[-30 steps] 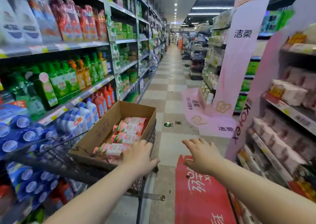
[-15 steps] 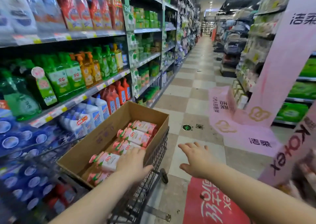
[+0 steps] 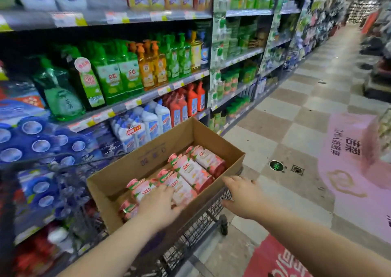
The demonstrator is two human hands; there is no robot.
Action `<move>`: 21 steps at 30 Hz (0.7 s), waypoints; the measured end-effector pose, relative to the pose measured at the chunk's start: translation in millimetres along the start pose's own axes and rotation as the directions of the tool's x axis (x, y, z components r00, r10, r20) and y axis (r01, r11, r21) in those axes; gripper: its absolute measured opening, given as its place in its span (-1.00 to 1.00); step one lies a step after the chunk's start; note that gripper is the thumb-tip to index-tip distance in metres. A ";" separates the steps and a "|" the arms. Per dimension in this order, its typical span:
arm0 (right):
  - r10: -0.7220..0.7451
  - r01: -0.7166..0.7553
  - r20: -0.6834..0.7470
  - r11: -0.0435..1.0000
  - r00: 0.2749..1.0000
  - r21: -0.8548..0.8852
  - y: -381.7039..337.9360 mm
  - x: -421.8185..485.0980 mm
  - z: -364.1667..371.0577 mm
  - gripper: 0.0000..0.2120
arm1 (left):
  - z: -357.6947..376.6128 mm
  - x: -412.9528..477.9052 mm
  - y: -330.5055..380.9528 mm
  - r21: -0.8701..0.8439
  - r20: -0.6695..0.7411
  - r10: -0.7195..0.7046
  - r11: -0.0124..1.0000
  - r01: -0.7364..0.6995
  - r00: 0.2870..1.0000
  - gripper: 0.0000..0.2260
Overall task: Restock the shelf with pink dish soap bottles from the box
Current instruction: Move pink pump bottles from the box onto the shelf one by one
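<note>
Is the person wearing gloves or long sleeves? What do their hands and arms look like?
No gloves. The left hand and right hand are bare, with no rings, watch or bracelet that I can see. The left arm and right arm are uncovered right to the picture's edge, so no sleeves show.

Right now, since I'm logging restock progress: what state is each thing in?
cardboard box: open-topped, sitting in the cart.
pink dish soap bottles: lying on their sides inside the box.
shopping cart: carrying the box, beside the shelves.
left hand: down in the box on a bottle; grip unclear.
right hand: open, fingers spread, by the box's right wall.
green and orange pump bottles: upright on the shelf.
</note>
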State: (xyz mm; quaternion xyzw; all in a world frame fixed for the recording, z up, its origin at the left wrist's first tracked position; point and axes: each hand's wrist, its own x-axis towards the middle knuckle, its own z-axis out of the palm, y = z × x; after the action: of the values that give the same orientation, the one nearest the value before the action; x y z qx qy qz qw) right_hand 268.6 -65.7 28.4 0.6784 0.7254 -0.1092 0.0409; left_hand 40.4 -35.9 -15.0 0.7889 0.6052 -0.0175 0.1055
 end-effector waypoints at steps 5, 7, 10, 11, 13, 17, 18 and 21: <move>-0.008 0.008 0.079 1.000 0.997 0.003 14.3 67.3 -4.8 -0.35 | 7.3 68.1 -16.1 -0.033 0.027 -0.056 0.998 0.057 0.998 -0.47; 0.001 0.004 0.115 0.999 0.993 -0.039 21.8 98.2 -11.1 -0.37 | 8.2 96.5 -20.2 -0.043 0.032 -0.052 0.998 0.054 0.998 -0.45; 0.013 -0.007 0.142 0.999 0.990 -0.043 27.2 142.4 -18.5 -0.41 | 9.7 133.5 -28.4 -0.059 0.047 -0.055 0.997 0.057 0.997 -0.53; 0.011 -0.007 0.152 1.000 0.988 -0.030 27.9 155.3 -18.3 -0.41 | 11.2 143.2 -32.4 -0.069 0.057 -0.062 0.996 0.065 0.996 -0.54; 0.004 0.003 0.189 0.999 0.982 -0.035 28.1 176.9 -13.9 -0.40 | 16.0 157.0 -40.5 -0.085 0.083 -0.088 0.992 0.095 0.993 -0.53; -0.036 0.057 0.280 0.996 0.959 -0.065 28.7 218.1 2.2 -0.40 | 33.7 172.1 -55.5 -0.143 0.164 -0.156 0.973 0.180 0.974 -0.43; -0.039 0.061 0.297 0.996 0.954 -0.065 28.5 228.0 5.7 -0.40 | 37.4 174.9 -58.2 -0.161 0.182 -0.165 0.967 0.195 0.969 -0.42; -0.046 0.066 0.346 0.997 0.937 -0.048 27.6 261.4 20.1 -0.40 | 48.1 184.8 -64.3 -0.212 0.230 -0.199 0.945 0.249 0.953 -0.41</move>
State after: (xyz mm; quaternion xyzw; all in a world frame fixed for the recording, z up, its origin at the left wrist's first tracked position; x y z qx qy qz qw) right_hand 274.2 186.4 -48.1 0.6264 0.7290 -0.2059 0.1839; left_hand 32.9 146.6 -100.0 0.6900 0.6749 -0.0381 0.2588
